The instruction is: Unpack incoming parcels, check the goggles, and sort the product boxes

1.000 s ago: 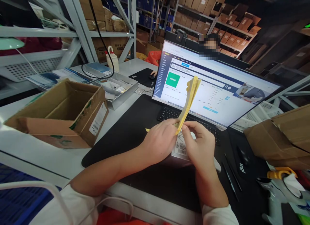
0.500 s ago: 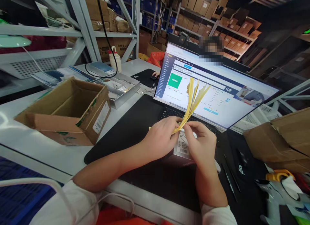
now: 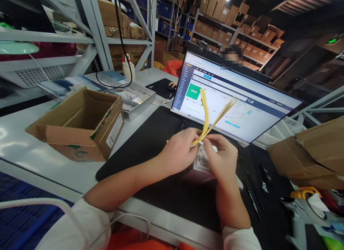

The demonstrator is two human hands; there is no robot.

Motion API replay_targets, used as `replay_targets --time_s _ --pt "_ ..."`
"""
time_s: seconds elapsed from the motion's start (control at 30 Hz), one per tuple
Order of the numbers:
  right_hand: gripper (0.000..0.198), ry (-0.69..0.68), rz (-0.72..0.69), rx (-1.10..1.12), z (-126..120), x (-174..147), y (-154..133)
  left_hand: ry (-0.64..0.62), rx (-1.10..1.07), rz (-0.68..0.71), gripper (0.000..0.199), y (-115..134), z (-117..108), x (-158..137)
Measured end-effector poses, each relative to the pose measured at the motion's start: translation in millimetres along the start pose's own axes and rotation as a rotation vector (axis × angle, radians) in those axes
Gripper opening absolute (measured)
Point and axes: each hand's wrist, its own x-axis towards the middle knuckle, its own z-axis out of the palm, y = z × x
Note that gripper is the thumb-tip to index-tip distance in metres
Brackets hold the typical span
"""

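Observation:
My left hand (image 3: 180, 149) is closed around a bunch of yellow paper-like strips (image 3: 206, 117), whose free ends fan upward in two groups in front of the screen. My right hand (image 3: 222, 153) pinches the base of the same strips with thumb and fingers, close beside the left. Just beneath both hands sits a small silvery box (image 3: 200, 173) with a white barcode label (image 3: 202, 160). It rests on the black desk mat (image 3: 139, 149); its top is partly covered by my fingers.
An opened cardboard box (image 3: 80, 144) stands at left, with a grey tray (image 3: 139, 108) behind it. A monitor (image 3: 242, 115) and keyboard (image 3: 185, 125) are ahead. Pens (image 3: 252, 199), a mouse (image 3: 265, 174), a barcode scanner (image 3: 298, 214) and another carton (image 3: 317, 153) lie right. A person's hand (image 3: 174, 85) is beyond.
The upper ends of the yellow strips have spread apart into two groups, one leaning left and one right. Both hands keep their hold, and the view has shifted slightly.

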Motion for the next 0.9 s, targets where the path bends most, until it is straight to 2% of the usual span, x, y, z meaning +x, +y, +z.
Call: replay_targets --time_s 0.2,0.37,0.63,0.77,0.9 --pt "0.009 0.038 -0.074 -0.108 0.6 0.2 -2.9 0.055 0.079 0.105 0.01 1.1 3.5 -1.0" --pt "0.011 0.065 -0.177 -0.253 1.7 1.3 -4.1 0.049 0.12 0.124 0.006 0.0 7.9 -1.1" --pt "0.011 0.037 -0.147 -0.257 0.8 2.7 -3.3 0.038 0.076 0.087 0.01 -0.4 8.3 -2.9" --pt "0.011 0.046 -0.125 -0.232 3.5 2.9 -3.6 0.004 -0.01 0.02 0.014 -6.0 8.1 -1.1" --pt "0.012 0.055 -0.132 -0.186 -5.9 4.5 -4.0 -0.015 -0.078 -0.181 0.02 -20.3 6.2 6.8"
